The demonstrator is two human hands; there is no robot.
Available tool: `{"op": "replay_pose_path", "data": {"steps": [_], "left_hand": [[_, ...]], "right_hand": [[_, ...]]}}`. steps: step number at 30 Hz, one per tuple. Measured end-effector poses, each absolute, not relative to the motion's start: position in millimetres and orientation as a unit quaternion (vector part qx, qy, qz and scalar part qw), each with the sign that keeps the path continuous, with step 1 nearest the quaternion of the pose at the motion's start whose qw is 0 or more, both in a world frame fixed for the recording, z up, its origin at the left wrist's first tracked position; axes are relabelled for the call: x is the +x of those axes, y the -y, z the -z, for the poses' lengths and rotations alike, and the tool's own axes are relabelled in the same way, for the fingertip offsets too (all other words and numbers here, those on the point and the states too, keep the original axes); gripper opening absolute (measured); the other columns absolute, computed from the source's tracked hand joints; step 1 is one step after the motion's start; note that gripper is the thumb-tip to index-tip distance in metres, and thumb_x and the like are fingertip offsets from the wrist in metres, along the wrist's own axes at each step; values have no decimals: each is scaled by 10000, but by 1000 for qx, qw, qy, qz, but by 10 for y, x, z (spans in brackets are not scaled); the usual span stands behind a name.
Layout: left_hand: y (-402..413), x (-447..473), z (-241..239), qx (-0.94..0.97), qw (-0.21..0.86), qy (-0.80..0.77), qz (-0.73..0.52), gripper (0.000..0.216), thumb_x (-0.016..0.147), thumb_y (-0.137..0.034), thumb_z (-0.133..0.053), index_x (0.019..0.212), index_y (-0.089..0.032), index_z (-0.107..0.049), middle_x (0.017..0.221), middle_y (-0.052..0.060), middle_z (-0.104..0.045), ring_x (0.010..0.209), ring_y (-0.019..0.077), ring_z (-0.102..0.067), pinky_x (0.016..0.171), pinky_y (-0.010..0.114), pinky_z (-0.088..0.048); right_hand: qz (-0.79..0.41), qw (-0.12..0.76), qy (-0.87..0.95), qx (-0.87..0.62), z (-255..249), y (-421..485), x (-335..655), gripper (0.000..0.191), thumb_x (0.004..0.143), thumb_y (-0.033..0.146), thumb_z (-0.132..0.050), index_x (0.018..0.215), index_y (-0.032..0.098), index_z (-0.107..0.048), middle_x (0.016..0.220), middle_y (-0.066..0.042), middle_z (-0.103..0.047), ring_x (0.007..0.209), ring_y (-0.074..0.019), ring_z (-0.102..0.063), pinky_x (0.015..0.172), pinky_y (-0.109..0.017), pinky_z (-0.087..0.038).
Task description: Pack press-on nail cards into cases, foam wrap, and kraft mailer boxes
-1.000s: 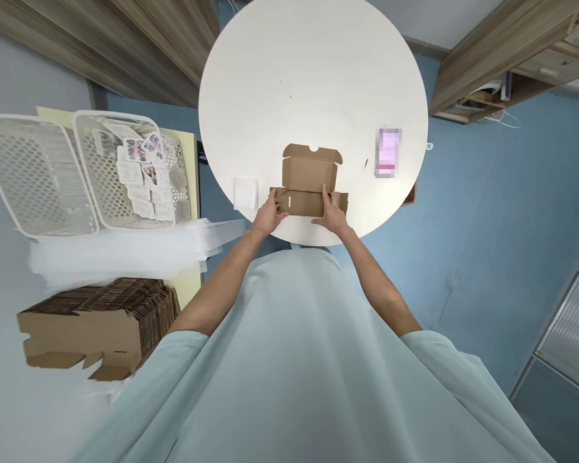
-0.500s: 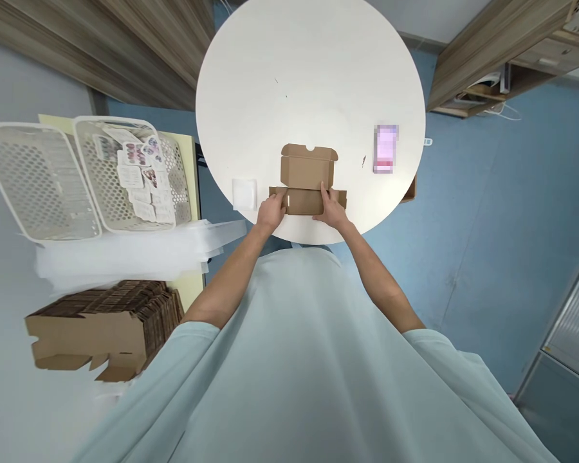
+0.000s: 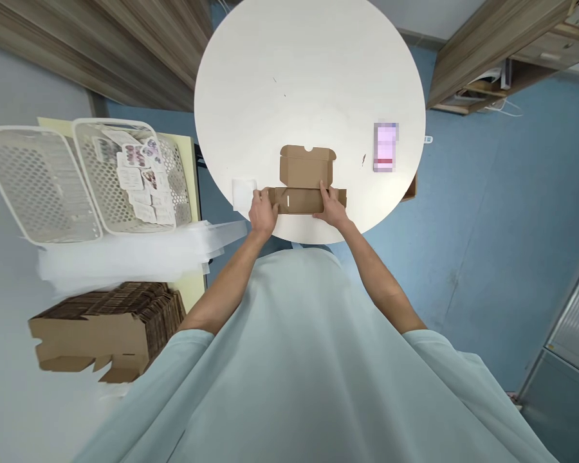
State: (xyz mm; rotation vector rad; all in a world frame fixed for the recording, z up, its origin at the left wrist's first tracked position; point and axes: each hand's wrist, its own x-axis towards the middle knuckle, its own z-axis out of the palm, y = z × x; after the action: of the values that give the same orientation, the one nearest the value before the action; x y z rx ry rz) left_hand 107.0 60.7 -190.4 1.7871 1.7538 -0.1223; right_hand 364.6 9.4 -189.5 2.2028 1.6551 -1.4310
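A brown cardboard box (image 3: 305,173), partly folded with its lid standing open, lies near the front edge of a round white table (image 3: 309,77). My left hand (image 3: 262,211) grips the box's left end flap, fingers curled round it. My right hand (image 3: 332,209) presses on the front wall near the right end, thumb on the top edge. A small white square pad (image 3: 242,191) lies just left of my left hand.
A pink phone (image 3: 385,146) lies on the table's right side. To the left stand two white perforated baskets (image 3: 38,186), one holding printed cards (image 3: 142,177), with clear plastic bags (image 3: 125,251) and a stack of flat cardboard blanks (image 3: 106,328) below. Wooden furniture borders the blue floor.
My left hand has shifted left, from the front wall to the box's left end flap. The right hand has stayed on the front wall.
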Motion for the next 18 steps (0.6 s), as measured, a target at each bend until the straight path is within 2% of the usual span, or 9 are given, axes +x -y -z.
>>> {"op": "replay_pose_path", "data": {"steps": [2, 4, 7, 12, 15, 18], "left_hand": [[-586, 1020, 1926, 643, 311, -697, 64, 473, 1024, -326, -661, 1492, -265, -684, 1515, 184, -677, 1309, 400, -734, 1071, 532, -657], [-577, 999, 1941, 628, 321, -703, 87, 290, 1034, -323, -642, 1280, -243, -773, 1394, 191, -734, 1245, 411, -752, 1058, 547, -646], [-558, 1025, 1912, 624, 332, -703, 72, 181, 1022, -279, -626, 1103, -241, -784, 1303, 169, -778, 1185, 384, -766, 1033, 510, -627], [-484, 1156, 1768, 603, 389, -696, 20, 184, 1058, -313, -630, 1177, -226, -739, 1233, 115, -841, 1061, 309, -809, 990, 418, -601], [-430, 1244, 1718, 598, 419, -683, -5, 197, 1066, -373, -683, 1181, -221, -729, 1313, 99, -843, 1001, 281, -821, 978, 400, -604], [-395, 1312, 1725, 609, 425, -669, -24, 315, 1053, -485, -742, 1215, -215, -729, 1389, 109, -825, 986, 278, -817, 1007, 412, -606]], "right_hand": [[460, 19, -533, 710, 1896, -97, 3642, 1430, 905, 393, -926, 1866, 391, 133, 1915, -222, -173, 1560, -475, -576, 1149, -659, -647], [459, 19, -533, 711, 1894, -102, 3636, 1422, 904, 382, -926, 1870, 386, 117, 1912, -225, -175, 1574, -480, -562, 1160, -666, -637], [462, 12, -533, 709, 1881, -108, 3627, 1442, 896, 413, -939, 1867, 391, 126, 1907, -222, -185, 1591, -482, -544, 1169, -672, -631], [465, 21, -531, 708, 1851, -114, 3614, 1461, 901, 409, -934, 1857, 389, 171, 1912, -221, -163, 1582, -487, -552, 1150, -666, -649], [467, 21, -529, 709, 1845, -116, 3611, 1446, 904, 326, -916, 1858, 386, 169, 1920, -218, -154, 1550, -481, -588, 1142, -658, -659], [469, 19, -529, 707, 1851, -118, 3610, 1464, 898, 321, -917, 1854, 372, 191, 1930, -229, -138, 1547, -489, -593, 1134, -660, -663]]}}
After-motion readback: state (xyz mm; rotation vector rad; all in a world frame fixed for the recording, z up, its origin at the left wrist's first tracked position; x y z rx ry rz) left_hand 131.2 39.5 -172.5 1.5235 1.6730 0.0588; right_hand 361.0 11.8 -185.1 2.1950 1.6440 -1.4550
